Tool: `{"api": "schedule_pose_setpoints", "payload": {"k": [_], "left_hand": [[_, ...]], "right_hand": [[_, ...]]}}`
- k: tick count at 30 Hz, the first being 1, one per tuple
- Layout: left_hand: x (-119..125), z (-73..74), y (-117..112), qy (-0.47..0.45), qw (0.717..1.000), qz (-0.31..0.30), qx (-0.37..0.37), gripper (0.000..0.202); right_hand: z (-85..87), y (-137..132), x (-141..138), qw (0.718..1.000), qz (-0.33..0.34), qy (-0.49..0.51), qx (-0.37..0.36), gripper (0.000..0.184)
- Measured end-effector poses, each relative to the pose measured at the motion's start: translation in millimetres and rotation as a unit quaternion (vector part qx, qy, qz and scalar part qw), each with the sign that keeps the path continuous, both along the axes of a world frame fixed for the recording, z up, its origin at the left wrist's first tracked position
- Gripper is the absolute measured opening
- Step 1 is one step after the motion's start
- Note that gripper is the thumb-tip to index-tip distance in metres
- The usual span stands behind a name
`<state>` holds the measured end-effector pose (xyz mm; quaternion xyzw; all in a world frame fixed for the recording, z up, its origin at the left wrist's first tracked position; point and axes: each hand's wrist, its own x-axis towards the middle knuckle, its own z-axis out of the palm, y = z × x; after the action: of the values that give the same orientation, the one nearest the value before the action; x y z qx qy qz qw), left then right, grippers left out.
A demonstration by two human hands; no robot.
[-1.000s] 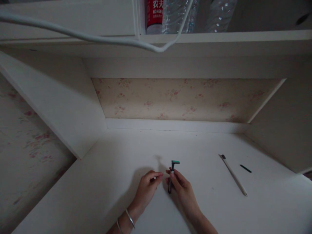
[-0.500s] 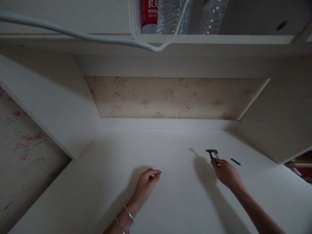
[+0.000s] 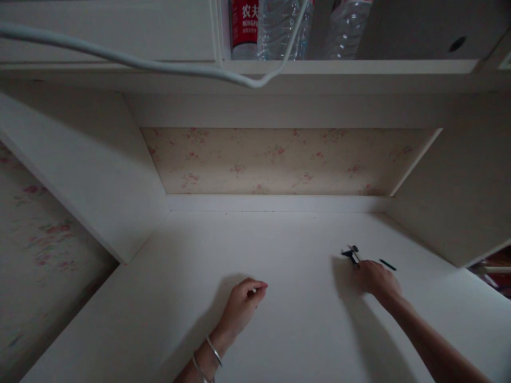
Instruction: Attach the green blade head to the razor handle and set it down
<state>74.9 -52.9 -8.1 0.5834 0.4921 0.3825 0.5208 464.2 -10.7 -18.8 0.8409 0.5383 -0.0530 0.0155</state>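
Bare forearms; apparently two silver bangles (image 3: 207, 357) on left wrist.

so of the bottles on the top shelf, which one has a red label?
The leftmost bottle, just right of the shelf divider. Its label is red with white lettering; the two clear ribbed bottles to its right show no coloured label.

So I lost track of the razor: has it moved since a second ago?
Yes. The razor went right with the right hand, from mid-desk to beside the white pen.
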Motion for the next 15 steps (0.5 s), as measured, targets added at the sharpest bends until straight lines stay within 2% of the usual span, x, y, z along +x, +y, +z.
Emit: {"api": "schedule_pose_setpoints", "payload": {"k": [7,11,15], "left_hand": [[-0.5,-2.3,-0.1,0.007,1.0,-0.001,0.004,0.026],[-0.6,-1.9,-0.2,0.012,1.0,-0.003,-0.003,0.027],[-1.2,-3.2,0.4,0.011,1.0,-0.008,-0.001,0.028]], "right_hand": [[4.9,-0.9,1.8,1.0,0.004,-0.011,-0.009,0.034],[1.6,1.0,6.6,1.0,0.005,-0.016,-0.015,0.037],[-3.9,4.1,10.6,0.999,0.038,-0.018,-0.022,0.031]]}}
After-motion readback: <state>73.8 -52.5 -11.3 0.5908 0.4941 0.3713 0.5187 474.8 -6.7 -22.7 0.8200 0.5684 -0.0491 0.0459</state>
